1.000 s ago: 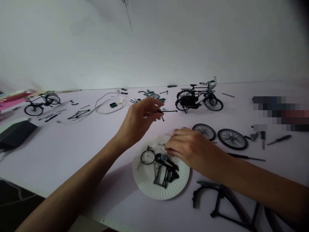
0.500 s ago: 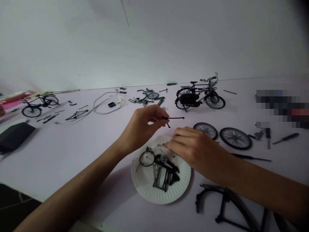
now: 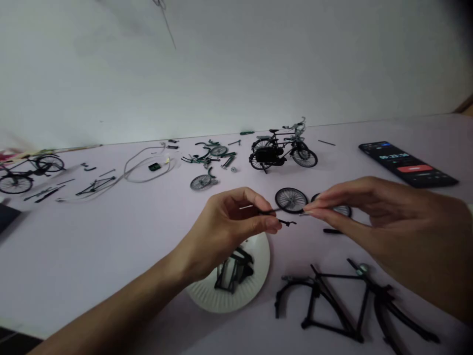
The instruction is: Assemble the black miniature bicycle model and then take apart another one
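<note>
Above the plate, my left hand [image 3: 236,219] pinches a thin black forked part [image 3: 287,223] of a model bicycle; one end pokes out past the fingertips. My right hand [image 3: 373,222] faces it with thumb and fingertips pressed together on something tiny that I cannot make out. Partly under my left hand is a white paper plate [image 3: 258,281] with dark bicycle parts [image 3: 227,278]. A black model bicycle frame [image 3: 336,320] with its fork lies in front of me. One spoked wheel [image 3: 291,199] rests behind the fingertips; a second wheel [image 3: 343,210] is mostly hidden by my right hand.
Assembled model bicycles [image 3: 277,150] stand near the wall, with another bicycle [image 3: 29,172] at far left. Green bicycle parts [image 3: 214,153], a pale cable [image 3: 127,170] and a small frame [image 3: 96,186] lie between them. A phone [image 3: 406,165] lies at right.
My right hand has risen from the plate and moved right, now pinched. My left hand has shifted slightly right and down with the black part. The view has turned to the right.
</note>
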### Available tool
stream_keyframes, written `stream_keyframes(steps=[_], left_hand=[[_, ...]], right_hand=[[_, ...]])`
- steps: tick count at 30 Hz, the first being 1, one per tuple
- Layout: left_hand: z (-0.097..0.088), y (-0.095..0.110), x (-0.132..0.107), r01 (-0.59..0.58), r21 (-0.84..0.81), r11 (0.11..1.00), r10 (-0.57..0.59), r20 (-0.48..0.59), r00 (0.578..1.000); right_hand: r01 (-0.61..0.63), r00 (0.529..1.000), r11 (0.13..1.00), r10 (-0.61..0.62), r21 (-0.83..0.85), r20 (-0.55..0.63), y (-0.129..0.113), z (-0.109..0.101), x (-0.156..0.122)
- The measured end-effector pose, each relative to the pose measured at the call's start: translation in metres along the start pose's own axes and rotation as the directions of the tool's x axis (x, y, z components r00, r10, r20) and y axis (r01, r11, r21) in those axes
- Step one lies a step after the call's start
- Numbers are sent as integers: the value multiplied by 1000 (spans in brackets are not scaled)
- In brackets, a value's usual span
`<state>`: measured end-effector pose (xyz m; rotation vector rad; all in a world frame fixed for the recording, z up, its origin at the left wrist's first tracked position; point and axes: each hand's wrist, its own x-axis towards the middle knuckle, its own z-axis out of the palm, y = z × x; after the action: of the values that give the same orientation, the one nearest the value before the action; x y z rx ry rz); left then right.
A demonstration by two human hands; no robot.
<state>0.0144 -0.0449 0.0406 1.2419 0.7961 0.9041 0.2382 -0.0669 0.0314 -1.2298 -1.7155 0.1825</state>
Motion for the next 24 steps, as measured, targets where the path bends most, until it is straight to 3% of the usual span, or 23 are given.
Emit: stream_keyframes(steps=[2,4,7,10,17,24], left_hand=[[10,1,0,-3,9,1000,3,-1,1000],[18,0,3,-3,32,999,3,-1,1000],[25,-3,7,25,72,997,-29,51,998],[28,-5,6,61,92,994,-70,91,993],[27,-11,-6,181,100,978,-186,49,981],[28,-14,-9,194,103,976,-199,44,979]], right_hand=[[-149,989,980,151,133,-6,1,-3,0],[-272,962,912,261,308,77,1,-2,1],[-395,919,781,340,483,200,0,0,1],[-435,900,722,369,537,232,-4,1,-1],[-387,920,795,369,467,134,-14,1,-3],[-334,942,884,307,328,133,-14,3,-6]])
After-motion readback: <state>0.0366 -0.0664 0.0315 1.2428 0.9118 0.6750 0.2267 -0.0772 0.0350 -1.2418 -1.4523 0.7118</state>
